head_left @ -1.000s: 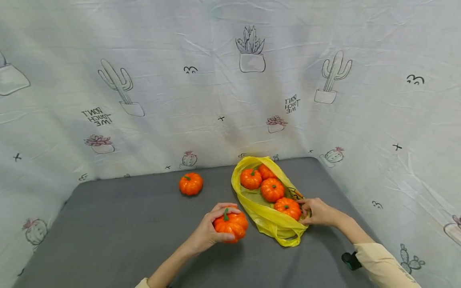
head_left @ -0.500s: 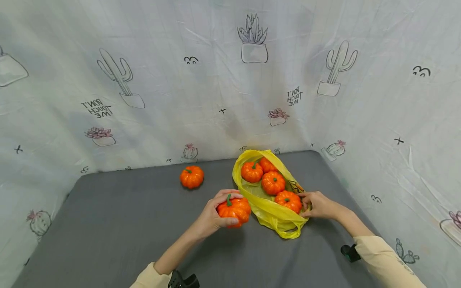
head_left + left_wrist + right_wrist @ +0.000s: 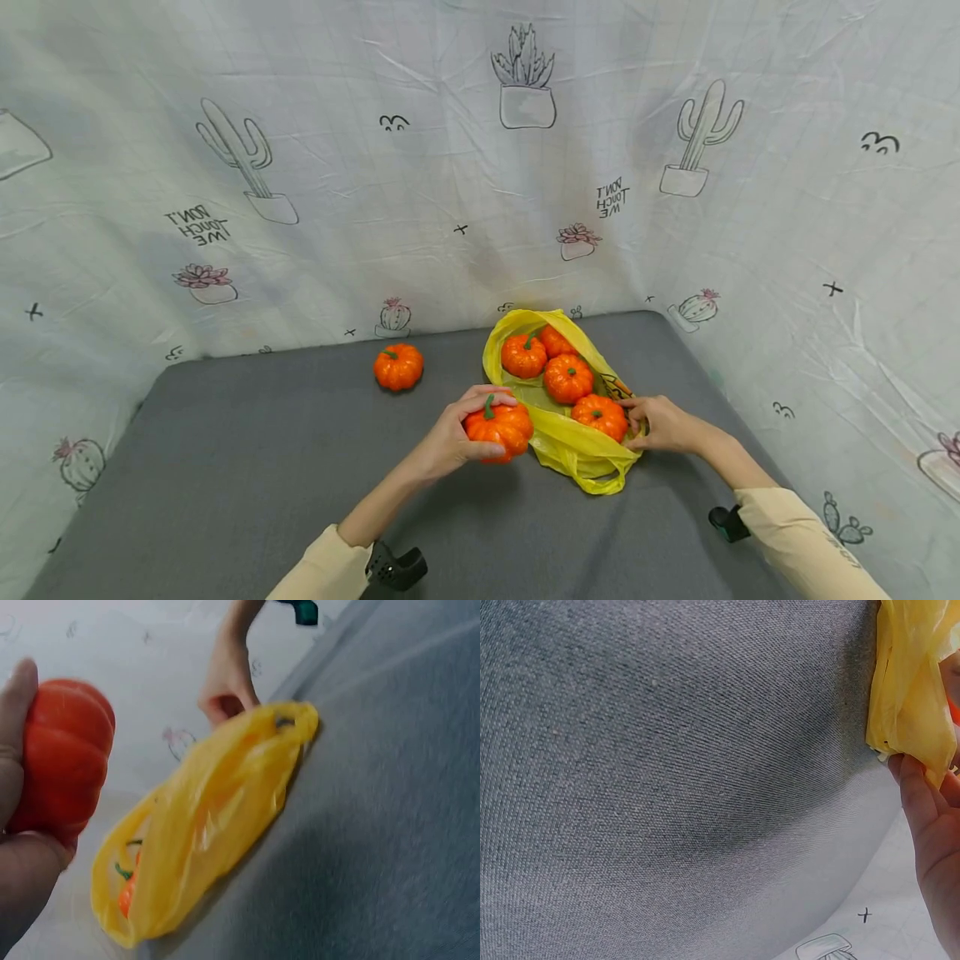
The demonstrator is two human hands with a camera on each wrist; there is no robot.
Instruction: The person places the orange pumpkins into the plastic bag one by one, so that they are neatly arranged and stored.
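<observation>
My left hand (image 3: pixel 452 433) grips a small orange pumpkin (image 3: pixel 504 429) with a green stem, held above the table beside a yellow plastic bag (image 3: pixel 558 437). In the left wrist view that pumpkin (image 3: pixel 66 754) fills the left side, and the bag (image 3: pixel 217 802) lies beyond it. Several pumpkins (image 3: pixel 568 379) sit inside the bag's wide mouth. At the bag's right edge my right hand (image 3: pixel 660 427) pinches the plastic, close to the nearest pumpkin (image 3: pixel 600 417) inside. The right wrist view shows the fingers (image 3: pixel 915 787) against the yellow film.
Another orange pumpkin (image 3: pixel 398 367) stands alone toward the back of the grey table (image 3: pixel 262 450), left of the bag. A white cloth (image 3: pixel 337 208) printed with cacti hangs behind and along the sides.
My left hand has carried its pumpkin forward and to the right, up to the near left side of the bag. My right hand keeps its hold on the bag's edge.
</observation>
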